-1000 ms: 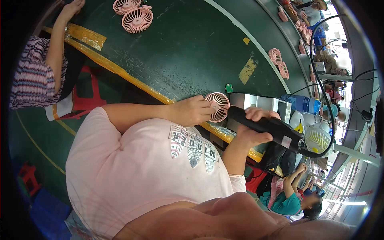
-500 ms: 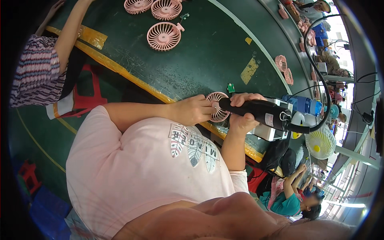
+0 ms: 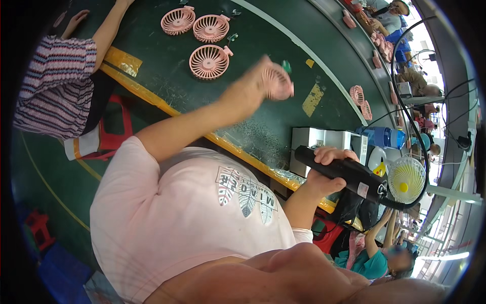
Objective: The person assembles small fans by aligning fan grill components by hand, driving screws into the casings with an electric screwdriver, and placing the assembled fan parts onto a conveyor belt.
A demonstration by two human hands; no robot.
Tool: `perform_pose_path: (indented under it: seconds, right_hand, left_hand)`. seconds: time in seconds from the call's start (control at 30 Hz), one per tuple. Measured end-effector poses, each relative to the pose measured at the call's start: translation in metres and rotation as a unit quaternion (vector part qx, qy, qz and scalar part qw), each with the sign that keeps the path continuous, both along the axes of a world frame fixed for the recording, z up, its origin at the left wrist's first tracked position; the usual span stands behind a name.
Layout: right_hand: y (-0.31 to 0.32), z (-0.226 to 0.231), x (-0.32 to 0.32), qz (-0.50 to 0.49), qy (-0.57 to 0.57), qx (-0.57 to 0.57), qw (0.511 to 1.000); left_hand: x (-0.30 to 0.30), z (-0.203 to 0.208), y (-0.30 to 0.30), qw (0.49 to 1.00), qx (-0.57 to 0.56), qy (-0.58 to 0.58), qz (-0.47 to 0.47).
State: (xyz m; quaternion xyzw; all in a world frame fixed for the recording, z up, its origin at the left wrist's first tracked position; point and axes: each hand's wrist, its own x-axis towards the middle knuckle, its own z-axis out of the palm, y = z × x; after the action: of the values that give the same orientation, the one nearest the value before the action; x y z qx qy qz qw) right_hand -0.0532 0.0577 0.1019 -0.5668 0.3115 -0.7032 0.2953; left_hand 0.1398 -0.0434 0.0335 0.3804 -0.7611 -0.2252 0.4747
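Since a moment ago the left hand (image 3: 253, 88) is swinging out over the green worktop (image 3: 152, 81), carrying the pink fan (image 3: 277, 83) away from the driver (image 3: 349, 175); the hand is clamped on the blurred fan. The right hand (image 3: 326, 169) is gripping the black driver, holding it near the worktop's yellow edge. Three more pink fans (image 3: 208, 62) are lying farther out, beside a striped sleeve (image 3: 55, 86).

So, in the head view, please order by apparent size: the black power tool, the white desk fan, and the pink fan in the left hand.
1. black power tool, the longest.
2. white desk fan.
3. pink fan in the left hand, blurred.
The tool lies nearer the camera, so the order is unsure.
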Motion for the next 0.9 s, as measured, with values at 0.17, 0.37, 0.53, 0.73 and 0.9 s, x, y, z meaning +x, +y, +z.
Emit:
perform_pose_path:
  seconds: [0.17,0.37,0.53,0.73,0.9]
  right_hand:
    - [0.01,0.012,-0.02,-0.039,0.046,-0.044,0.997]
    - [0.006,0.03,-0.041,-0.036,0.014,-0.103,0.994]
    - [-0.003,0.03,-0.034,-0.03,0.003,-0.002,1.0]
    - [-0.011,0.023,-0.024,-0.063,-0.031,0.075,0.995]
    - [-0.006,-0.007,0.003,-0.034,-0.019,0.08,0.996]
  left_hand:
    - [0.054,0.007,-0.019,0.932,-0.095,-0.223,0.27]
    - [0.032,-0.021,0.021,0.964,-0.035,-0.241,0.111]
    - [-0.016,-0.038,0.047,0.984,-0.077,-0.099,-0.13]
    - [-0.031,-0.027,0.056,0.964,-0.107,-0.123,-0.21]
    - [-0.03,-0.03,0.055,0.969,-0.099,-0.095,-0.206]
